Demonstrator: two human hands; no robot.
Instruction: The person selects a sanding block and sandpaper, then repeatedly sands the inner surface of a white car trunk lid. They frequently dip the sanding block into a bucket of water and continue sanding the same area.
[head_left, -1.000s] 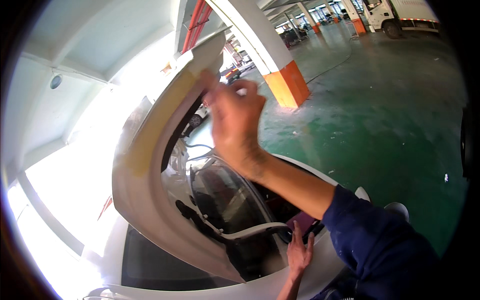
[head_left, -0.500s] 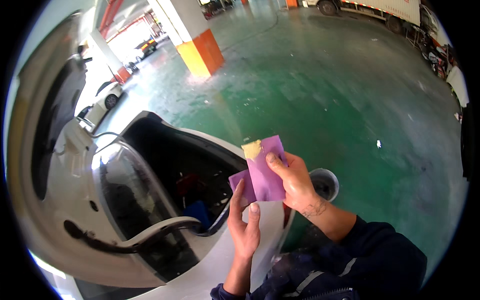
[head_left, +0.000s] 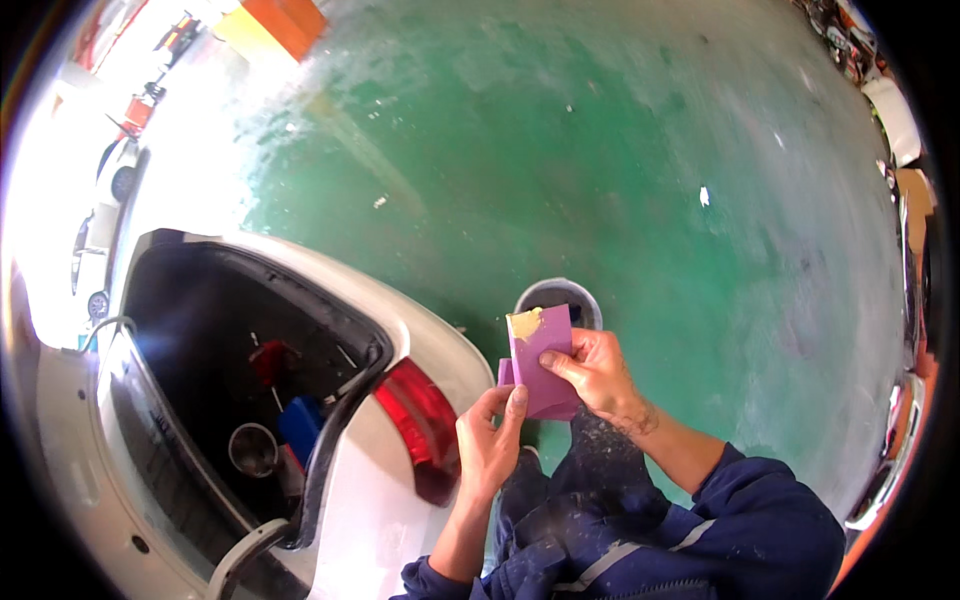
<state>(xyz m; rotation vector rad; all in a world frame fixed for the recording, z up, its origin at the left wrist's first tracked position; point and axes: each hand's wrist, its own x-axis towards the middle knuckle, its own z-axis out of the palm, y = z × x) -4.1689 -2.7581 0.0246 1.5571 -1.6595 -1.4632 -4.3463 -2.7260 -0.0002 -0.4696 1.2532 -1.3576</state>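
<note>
In my right hand (head_left: 598, 375) is a flat purple sheet (head_left: 543, 365) with an uneven yellow patch (head_left: 525, 323) at its top left corner; my thumb presses on its face and my fingers are behind it. My left hand (head_left: 485, 440) is closed at the sheet's lower left edge, thumb in front. A smaller purple piece (head_left: 505, 372) sticks out beside the sheet, just above my left fingers. Whether it is a fold of the same sheet or a separate one, I cannot tell. The fingers behind the sheet are hidden.
To my left stands a white car (head_left: 345, 500) with its trunk open. Inside lie a blue box (head_left: 300, 428), a round container (head_left: 253, 450) and a red item (head_left: 270, 360). A bucket (head_left: 590, 298) stands on the green floor (head_left: 480, 180) beyond my hands. Car parts (head_left: 893, 120) line the right side.
My view has tilted down and shifted right, bringing the tail light and more of the trunk into sight. My left fingers, spread before, have closed at the purple sheet's edge.
</note>
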